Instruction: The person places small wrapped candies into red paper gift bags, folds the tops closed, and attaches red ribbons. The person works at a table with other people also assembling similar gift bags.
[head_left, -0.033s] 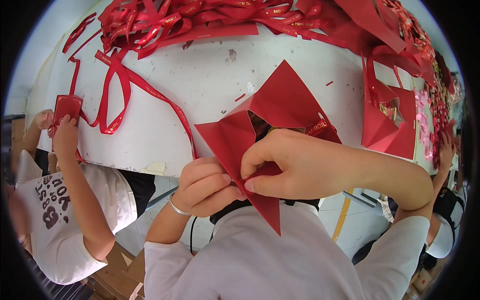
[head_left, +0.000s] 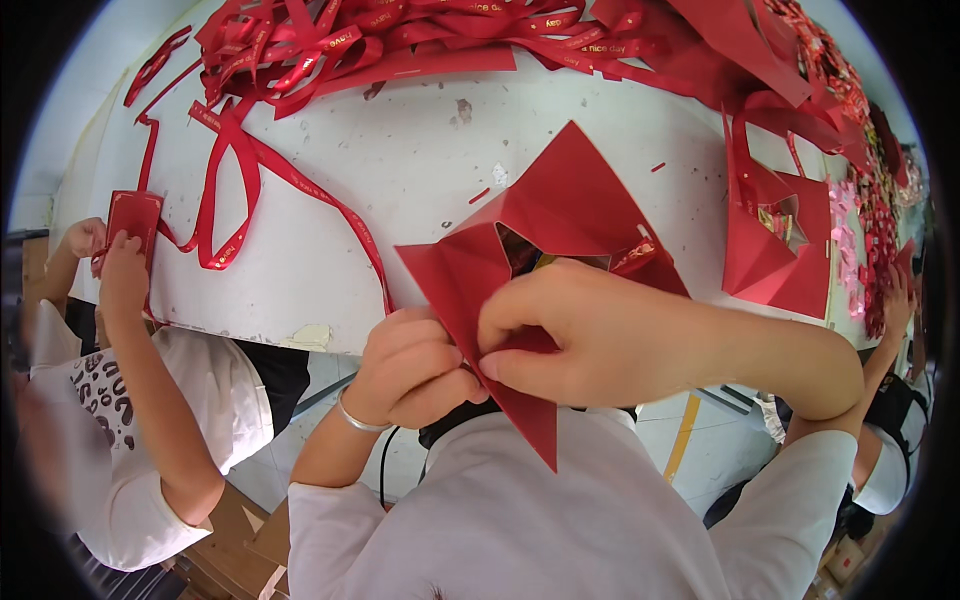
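A red cardboard gift box (head_left: 590,190) with its triangular flaps spread stands tilted at the table's near edge. Its opening shows dark and yellowish contents, partly covered by my right wrist. My left hand (head_left: 412,368) is closed at the box's lower left edge, with a silvery bangle on the wrist. My right hand (head_left: 560,325) reaches across the opening and pinches the same edge from inside, fingertips close to those of the left. A long red ribbon (head_left: 345,212) with gold print runs across the table toward my left hand; its end is hidden there.
Tangled red ribbons (head_left: 400,30) and flat red card cover the far side. Another open red box (head_left: 750,260) with small wrapped items stands right. At left, a co-worker's hands (head_left: 125,270) hold a small red box (head_left: 135,213). A person's hand (head_left: 898,300) shows at far right.
The box's left corner has shifted slightly right and up, and my left hand has edged upward. The co-worker's hands at left have moved a little on their box.
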